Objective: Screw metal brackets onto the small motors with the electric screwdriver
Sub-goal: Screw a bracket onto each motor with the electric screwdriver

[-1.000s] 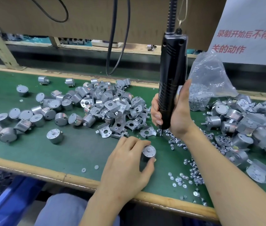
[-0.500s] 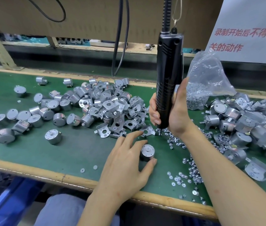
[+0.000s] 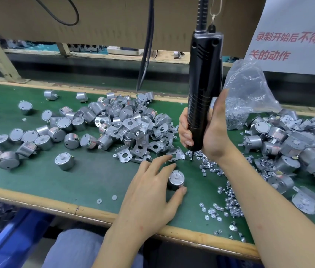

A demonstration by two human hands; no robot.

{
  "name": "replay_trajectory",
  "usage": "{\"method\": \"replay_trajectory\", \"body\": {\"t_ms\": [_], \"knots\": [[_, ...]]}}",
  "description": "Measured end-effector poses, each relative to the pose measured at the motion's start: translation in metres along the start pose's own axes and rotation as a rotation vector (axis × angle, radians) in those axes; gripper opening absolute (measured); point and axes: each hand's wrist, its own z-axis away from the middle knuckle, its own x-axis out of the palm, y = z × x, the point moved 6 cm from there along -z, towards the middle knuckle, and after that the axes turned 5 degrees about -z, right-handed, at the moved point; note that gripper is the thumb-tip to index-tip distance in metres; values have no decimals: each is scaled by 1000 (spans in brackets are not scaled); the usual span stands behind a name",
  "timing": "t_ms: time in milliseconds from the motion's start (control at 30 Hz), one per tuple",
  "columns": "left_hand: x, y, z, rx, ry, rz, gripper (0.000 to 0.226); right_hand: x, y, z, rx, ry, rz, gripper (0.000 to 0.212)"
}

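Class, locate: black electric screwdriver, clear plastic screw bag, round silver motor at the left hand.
black electric screwdriver [image 3: 203, 78]: head view, upper body.
clear plastic screw bag [image 3: 249, 89]: head view, crumpled side.
round silver motor [image 3: 176, 177]: head view, top face.

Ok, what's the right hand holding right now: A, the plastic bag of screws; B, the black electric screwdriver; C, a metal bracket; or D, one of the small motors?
B: the right hand grips the lower body of the black electric screwdriver, which is upright with its bit down by the loose screws. The left hand lies open, with its thumb touching a motor.
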Motion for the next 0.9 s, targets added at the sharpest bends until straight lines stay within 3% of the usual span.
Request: {"method": "replay_trajectory", "body": {"t_ms": [900], "knots": [[2,0,-1,22,-35,-27,62,-9,3,-2,-31,72,60,92]]}}
